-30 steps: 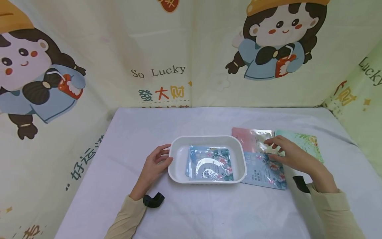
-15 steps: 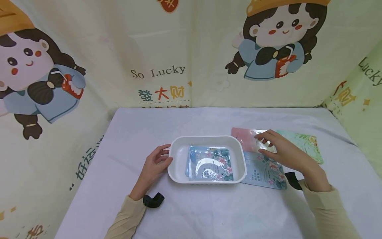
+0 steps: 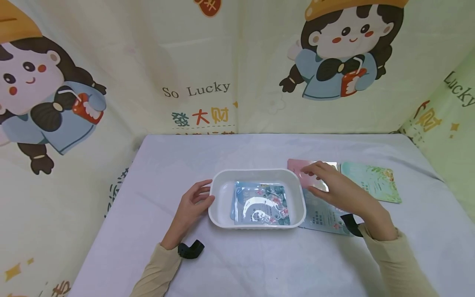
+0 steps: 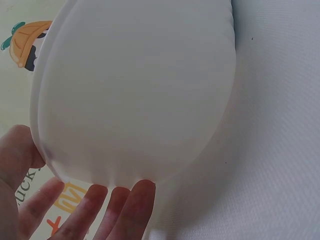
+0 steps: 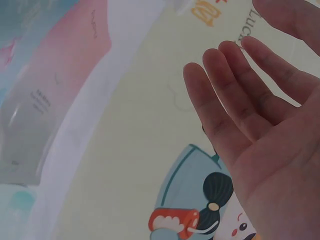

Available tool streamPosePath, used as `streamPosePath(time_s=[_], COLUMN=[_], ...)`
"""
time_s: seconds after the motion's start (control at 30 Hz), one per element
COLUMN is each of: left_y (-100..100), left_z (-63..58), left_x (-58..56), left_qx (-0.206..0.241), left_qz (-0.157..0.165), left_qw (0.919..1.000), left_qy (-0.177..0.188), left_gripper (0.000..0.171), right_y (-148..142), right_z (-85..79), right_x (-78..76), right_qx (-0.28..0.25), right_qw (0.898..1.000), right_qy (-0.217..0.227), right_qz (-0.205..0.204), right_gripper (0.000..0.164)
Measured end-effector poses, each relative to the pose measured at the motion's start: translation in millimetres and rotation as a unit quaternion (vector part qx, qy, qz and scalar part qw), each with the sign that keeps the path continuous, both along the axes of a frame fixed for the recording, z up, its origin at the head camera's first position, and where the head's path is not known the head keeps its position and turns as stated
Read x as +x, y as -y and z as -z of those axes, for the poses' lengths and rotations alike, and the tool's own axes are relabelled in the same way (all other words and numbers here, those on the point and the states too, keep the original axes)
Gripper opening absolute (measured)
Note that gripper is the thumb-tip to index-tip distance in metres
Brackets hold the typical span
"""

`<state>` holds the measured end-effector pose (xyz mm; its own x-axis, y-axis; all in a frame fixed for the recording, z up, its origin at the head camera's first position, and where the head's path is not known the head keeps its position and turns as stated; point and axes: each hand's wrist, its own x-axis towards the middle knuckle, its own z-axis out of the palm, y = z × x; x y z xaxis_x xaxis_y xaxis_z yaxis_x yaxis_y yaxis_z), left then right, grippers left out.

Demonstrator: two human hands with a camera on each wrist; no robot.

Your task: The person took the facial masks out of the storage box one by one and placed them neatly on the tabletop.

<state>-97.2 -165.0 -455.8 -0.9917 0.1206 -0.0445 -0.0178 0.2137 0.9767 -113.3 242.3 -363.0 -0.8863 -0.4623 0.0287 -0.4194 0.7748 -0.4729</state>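
A white plastic tray [image 3: 221, 214] stands on the table, holding a blue floral packet [image 3: 256, 202] with another blue edge peeking out beneath it. My left hand [image 3: 191, 210] touches the tray's left end; in the left wrist view its fingertips [image 4: 142, 192] rest against the outer wall. My right hand [image 3: 335, 189] hovers right of the tray with relaxed fingers and nothing held. Below it lie a pink and silver packet [image 3: 295, 166] and a blue floral packet [image 3: 320, 216], both partly hidden by the hand. The right wrist view shows its bare palm [image 5: 280, 165].
A green floral packet [image 3: 380, 181] lies at the right, behind the right forearm. White cloth covers the table [image 3: 259, 264]. A printed curtain [image 3: 259, 62] hangs along the back and sides.
My right hand has moved left, from over the green and blue packets to over the pink one, near the tray's right rim. The left hand and tray have stayed put.
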Motion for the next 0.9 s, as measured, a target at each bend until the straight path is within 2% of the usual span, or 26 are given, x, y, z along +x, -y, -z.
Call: streamPosePath(time_s=[0.2, 0.43, 0.73, 0.9], left_y=[-0.5, -0.2, -0.1, -0.3], left_z=[-1.1, -0.2, 0.8, 0.6], left_x=[0.0, -1.8, 0.5, 1.1], left_qx=[0.001, -0.008, -0.014, -0.013], left_qz=[0.003, 0.001, -0.006, -0.006], left_qw=[1.0000, 1.0000, 0.9999, 0.9999], left_qy=[-0.001, -0.005, 0.004, 0.005], left_gripper=[0.049, 0.049, 0.049, 0.050], right_y=[11.2, 24.6, 38.8, 45.4], right_z=[4.1, 12.0, 20.9, 26.2], right_x=[-3.2, -10.5, -14.7, -16.7], right_qx=[-0.019, -0.013, -0.014, -0.017], right_qw=[0.999, 0.997, 0.997, 0.997], right_qy=[-0.021, -0.043, -0.009, -0.007], right_qz=[-0.026, -0.057, -0.069, -0.079], right_gripper=[0.051, 0.052, 0.057, 0.060])
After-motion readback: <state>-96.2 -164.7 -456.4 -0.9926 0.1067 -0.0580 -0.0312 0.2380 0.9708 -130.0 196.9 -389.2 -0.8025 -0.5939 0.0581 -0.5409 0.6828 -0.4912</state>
